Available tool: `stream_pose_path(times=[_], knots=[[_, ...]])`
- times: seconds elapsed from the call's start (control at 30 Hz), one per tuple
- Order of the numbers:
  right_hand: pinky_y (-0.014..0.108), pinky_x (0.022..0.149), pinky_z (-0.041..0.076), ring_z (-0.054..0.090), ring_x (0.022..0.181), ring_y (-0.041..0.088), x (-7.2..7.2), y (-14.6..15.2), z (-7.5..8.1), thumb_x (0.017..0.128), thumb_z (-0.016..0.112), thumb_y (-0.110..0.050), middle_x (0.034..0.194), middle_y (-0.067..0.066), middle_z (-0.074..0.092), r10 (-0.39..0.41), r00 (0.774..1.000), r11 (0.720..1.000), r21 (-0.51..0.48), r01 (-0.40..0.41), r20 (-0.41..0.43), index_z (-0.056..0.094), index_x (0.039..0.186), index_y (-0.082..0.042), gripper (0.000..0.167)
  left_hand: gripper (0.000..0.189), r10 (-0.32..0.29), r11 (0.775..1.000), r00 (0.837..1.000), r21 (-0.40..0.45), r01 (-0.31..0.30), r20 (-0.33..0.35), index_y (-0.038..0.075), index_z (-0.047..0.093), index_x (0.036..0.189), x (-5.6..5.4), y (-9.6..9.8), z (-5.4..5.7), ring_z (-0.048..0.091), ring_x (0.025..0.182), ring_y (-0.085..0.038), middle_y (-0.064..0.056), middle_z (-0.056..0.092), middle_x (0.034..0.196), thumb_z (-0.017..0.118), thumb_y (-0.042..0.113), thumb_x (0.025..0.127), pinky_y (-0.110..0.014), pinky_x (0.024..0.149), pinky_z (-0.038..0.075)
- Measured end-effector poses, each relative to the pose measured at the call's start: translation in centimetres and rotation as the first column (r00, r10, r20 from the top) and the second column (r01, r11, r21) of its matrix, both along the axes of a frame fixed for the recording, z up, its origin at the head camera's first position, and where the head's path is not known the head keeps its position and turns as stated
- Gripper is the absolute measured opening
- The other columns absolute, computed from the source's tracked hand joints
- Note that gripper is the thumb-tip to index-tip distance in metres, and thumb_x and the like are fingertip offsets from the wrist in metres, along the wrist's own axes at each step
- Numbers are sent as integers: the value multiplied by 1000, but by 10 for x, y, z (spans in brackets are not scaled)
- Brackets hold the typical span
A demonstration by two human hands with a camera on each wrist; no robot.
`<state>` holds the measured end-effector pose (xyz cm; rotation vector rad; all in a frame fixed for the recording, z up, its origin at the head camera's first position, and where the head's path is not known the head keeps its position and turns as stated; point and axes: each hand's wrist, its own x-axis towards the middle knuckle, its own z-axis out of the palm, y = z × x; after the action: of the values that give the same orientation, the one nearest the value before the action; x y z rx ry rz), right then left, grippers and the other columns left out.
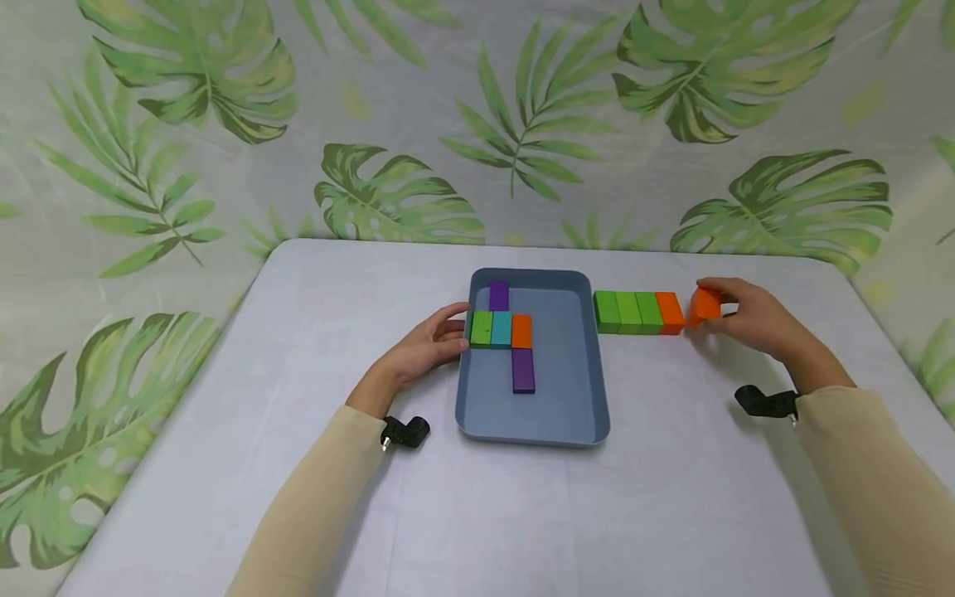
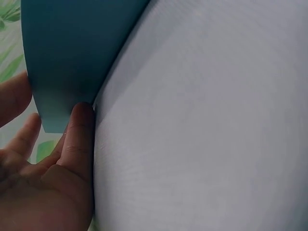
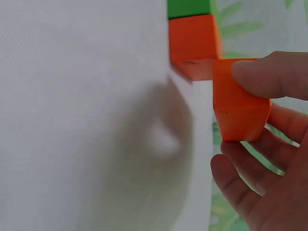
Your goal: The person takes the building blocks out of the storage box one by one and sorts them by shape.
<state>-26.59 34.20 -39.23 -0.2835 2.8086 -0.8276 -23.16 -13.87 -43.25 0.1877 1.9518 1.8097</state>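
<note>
My right hand [image 1: 753, 319] pinches an orange block [image 3: 242, 96] between thumb and fingers. The block is raised off the table, its shadow falling on the cloth, close to the right end of a row of blocks. That row has several green blocks [image 1: 628, 313] and one orange block [image 1: 670, 313] at its right end. My left hand [image 1: 424, 348] rests with relaxed fingers against the left wall of a blue-grey tray [image 1: 597, 390]; in the left wrist view, fingertips [image 2: 83, 113] touch the tray's outer side.
Inside the tray lie a purple block [image 1: 499, 296] at the back, a green block [image 1: 481, 329], a teal block [image 1: 501, 329] and an orange block [image 1: 521, 332] side by side, and another purple block [image 1: 524, 371] in front. A white cloth [image 1: 507, 522] covers the table; leaf-patterned fabric [image 1: 403, 99] hangs behind.
</note>
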Motion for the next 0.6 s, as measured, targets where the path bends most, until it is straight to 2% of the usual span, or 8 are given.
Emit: stream_pose_path(times=[0.23,0.4,0.6], knots=[[69,107,32,37,131,51,-6,-1,-13,88,70,-13,147,31,39,6,999,1000,10,-7,31,36,149,4,72,71,-4,1000,1000,7,4,-10,20,24,158,1,-1,-1,38,145,-32,-19,35,157,56,2,98,-49,118,35],[69,108,32,33,133,52,-6,-4,-17,87,69,-10,149,32,36,-8,997,1000,7,8,78,33,150,3,74,70,-8,1000,1000,6,8,-6,20,25,158,0,-1,-2,38,146,-32,-18,34,158,56,1,98,-49,119,35],[69,108,31,33,133,52,-8,-8,-17,87,66,-8,150,34,33,1,998,1000,9,-1,61,32,150,3,73,71,0,1000,1000,22,0,-15,18,24,158,0,0,-1,38,145,-33,-21,35,156,55,-1,97,-49,118,36]])
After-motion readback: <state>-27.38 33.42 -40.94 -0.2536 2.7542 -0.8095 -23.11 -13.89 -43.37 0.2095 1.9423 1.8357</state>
